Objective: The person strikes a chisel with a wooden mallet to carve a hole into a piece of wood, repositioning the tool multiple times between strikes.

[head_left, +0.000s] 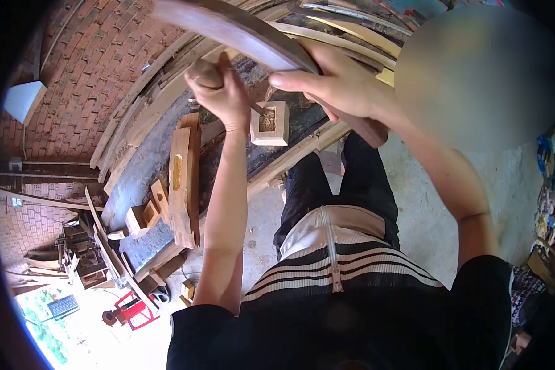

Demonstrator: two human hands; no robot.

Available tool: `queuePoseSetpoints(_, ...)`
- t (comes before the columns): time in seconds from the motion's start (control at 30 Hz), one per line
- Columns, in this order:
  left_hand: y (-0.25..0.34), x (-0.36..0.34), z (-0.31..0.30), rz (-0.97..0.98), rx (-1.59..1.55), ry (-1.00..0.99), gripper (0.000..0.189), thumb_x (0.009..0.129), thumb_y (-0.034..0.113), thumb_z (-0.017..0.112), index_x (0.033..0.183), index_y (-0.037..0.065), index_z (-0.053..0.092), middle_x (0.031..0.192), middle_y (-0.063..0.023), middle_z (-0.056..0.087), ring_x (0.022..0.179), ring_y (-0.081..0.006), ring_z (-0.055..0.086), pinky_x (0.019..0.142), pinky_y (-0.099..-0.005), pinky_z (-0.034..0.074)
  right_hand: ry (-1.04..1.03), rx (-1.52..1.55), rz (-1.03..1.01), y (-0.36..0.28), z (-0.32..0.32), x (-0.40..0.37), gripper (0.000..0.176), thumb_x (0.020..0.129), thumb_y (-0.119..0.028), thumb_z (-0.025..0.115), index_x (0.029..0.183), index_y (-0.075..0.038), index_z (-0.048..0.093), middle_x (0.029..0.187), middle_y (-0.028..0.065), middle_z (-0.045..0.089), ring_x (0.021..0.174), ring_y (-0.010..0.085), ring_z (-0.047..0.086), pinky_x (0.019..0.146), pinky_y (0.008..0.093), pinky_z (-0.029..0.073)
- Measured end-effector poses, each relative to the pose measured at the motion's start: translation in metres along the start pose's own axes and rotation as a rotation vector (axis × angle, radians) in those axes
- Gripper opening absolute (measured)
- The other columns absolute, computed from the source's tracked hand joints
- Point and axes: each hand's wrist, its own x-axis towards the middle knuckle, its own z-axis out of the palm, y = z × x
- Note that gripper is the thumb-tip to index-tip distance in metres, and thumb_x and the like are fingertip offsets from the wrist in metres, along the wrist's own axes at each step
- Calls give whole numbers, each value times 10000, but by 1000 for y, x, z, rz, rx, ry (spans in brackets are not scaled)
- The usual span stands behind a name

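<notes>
My left hand (223, 102) is wrapped round the handle of a chisel (257, 108), whose blade slants down into a square recess in a pale wooden block (270, 137). Rough wood chips or cut fibres show inside that recess. Above the block, my right hand (342, 86) grips a long, heavy wooden bar (253, 42), raised and tilted, its far end up and left over my left hand. The bar's near end sticks out below my right wrist. The block sits on the dark workbench (228, 161).
Left of my forearm lies a thick timber (184, 179) with a long slot. Beyond it are small wooden pieces (145, 217). Long boards (132, 108) run along the brick wall (80, 74). A red stand (135, 311) is on the floor at lower left. A round blur covers the upper right.
</notes>
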Motion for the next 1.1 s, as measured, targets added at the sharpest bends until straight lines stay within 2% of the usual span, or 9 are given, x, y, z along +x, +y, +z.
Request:
queuePoseSetpoints(0.03, -7, 8, -8, -124, -113, -6, 237, 882, 49, 669, 1017, 33, 476, 814, -45, 584, 699, -121, 581, 662, -267, 497, 15, 41, 67, 11, 1, -4, 577, 918, -446, 678, 1236, 14, 537, 686, 24, 520, 414, 104, 515, 363, 248, 426)
queuePoseSetpoints(0.1, -43, 33, -24, 57, -61, 107, 213, 877, 20, 618, 911, 103, 425, 701, 3, 529, 499, -39, 461, 373, -254, 342, -27, 112, 215, 50, 8, -12, 599, 911, -455, 681, 1249, 14, 522, 672, 12, 495, 417, 113, 519, 366, 260, 434)
queuePoseSetpoints(0.17, -21, 34, -27, -150, -140, 260, 231, 869, 7, 613, 905, 118, 414, 677, 0, 522, 446, -28, 412, 330, -244, 264, -17, 102, 318, 84, 20, -21, 602, 906, -445, 685, 1259, 10, 511, 675, 21, 489, 416, 127, 518, 371, 277, 440)
queuePoseSetpoints(0.73, 9, 5, -25, -91, -141, 141, 308, 949, 133, 697, 945, 85, 393, 604, -3, 490, 417, -62, 421, 349, -234, 322, -37, 97, 448, 132, 50, -38, 651, 913, -411, 687, 1321, 47, 471, 647, 41, 496, 409, 151, 535, 387, 306, 450)
queuePoseSetpoints(0.8, 8, 4, -27, -100, -84, 143, 313, 946, 168, 706, 945, 75, 408, 644, -14, 518, 463, -72, 475, 394, -229, 380, -43, 166, 425, 100, 40, -29, 658, 904, -411, 691, 1334, 36, 470, 704, 53, 531, 440, 135, 546, 384, 289, 447)
queuePoseSetpoints(0.9, -18, 6, -35, 26, 72, 110, 321, 934, 190, 721, 936, 69, 424, 708, -27, 546, 526, -82, 527, 464, -229, 435, 115, 60, -33, 33, 24, -1, 600, 872, -474, 700, 1175, 36, 609, 781, 109, 686, 458, 156, 601, 437, 294, 490)
queuePoseSetpoints(1.03, 7, -6, -12, 142, 125, 24, 302, 886, 165, 743, 998, 55, 485, 880, -41, 567, 765, -130, 562, 740, -269, 483, 263, -126, -552, -60, 4, 23, 557, 875, -468, 688, 1114, 32, 635, 823, 138, 721, 604, 244, 701, 568, 359, 563)
queuePoseSetpoints(1.07, 1, -3, -12, 272, 136, -35, 348, 835, 128, 762, 1048, 50, 497, 983, -58, 555, 876, -154, 552, 865, -309, 468, 261, -127, -553, -62, 5, 25, 557, 875, -468, 688, 1114, 32, 635, 823, 138, 721, 604, 244, 701, 568, 359, 563)
queuePoseSetpoints(1.1, -2, -14, -11, 105, 62, -53, 411, 784, 106, 789, 1071, 50, 500, 1039, -63, 541, 982, -174, 535, 961, -330, 423, 171, -235, -527, -64, 5, 26, 525, 877, -421, 706, 1172, 0, 603, 775, 108, 694, 594, 216, 677, 556, 346, 550)
